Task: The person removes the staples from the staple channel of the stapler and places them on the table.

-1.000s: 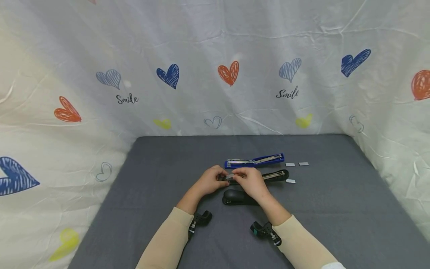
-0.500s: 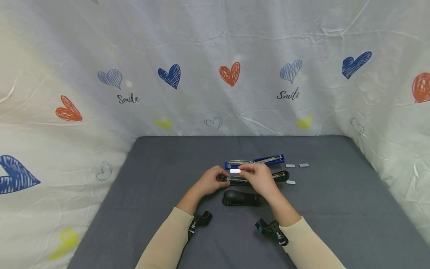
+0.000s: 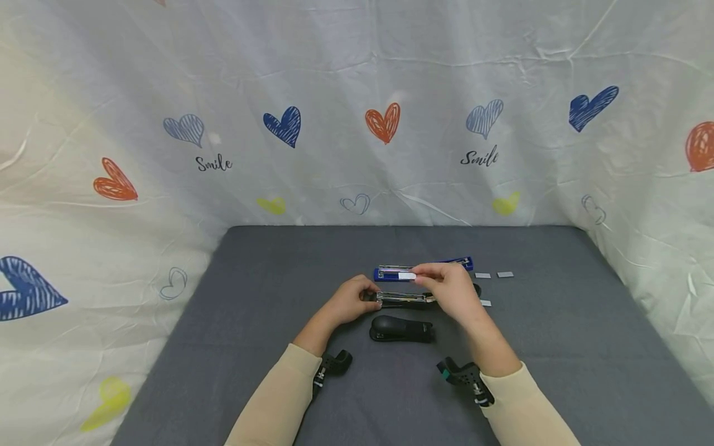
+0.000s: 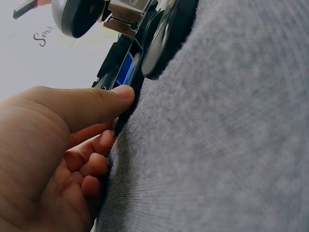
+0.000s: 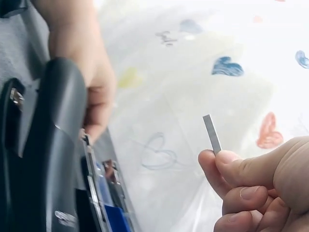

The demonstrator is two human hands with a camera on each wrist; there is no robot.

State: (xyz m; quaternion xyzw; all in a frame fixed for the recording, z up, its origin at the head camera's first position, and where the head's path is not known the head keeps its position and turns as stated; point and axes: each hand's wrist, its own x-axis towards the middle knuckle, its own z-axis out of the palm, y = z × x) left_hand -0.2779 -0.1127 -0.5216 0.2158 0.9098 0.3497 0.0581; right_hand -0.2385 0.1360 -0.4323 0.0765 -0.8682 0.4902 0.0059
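My left hand (image 3: pixel 347 301) holds the left end of a black stapler (image 3: pixel 401 298) that lies opened out on the table, its metal channel showing. Between thumb and index finger, my right hand (image 3: pixel 450 290) pinches a small strip of staples (image 5: pixel 212 133), raised off the table. In the head view that strip appears in front of an opened blue stapler (image 3: pixel 385 274) lying behind the black one. My right hand hides part of both staplers' right halves. Nearer the body lies a second black stapler (image 3: pixel 398 329), folded closed.
Two staple strips (image 3: pixel 482 275) (image 3: pixel 505 274) lie right of the blue stapler. Another strip (image 3: pixel 486 303), partly hidden by my right hand, lies beside the opened black stapler. Grey cloth covers the table (image 3: pixel 279 279); a white curtain with printed hearts (image 3: pixel 382 124) hangs behind.
My right hand has lifted the staple strip away from the opened black stapler and moved it right and back toward the blue one. My left hand keeps its place.
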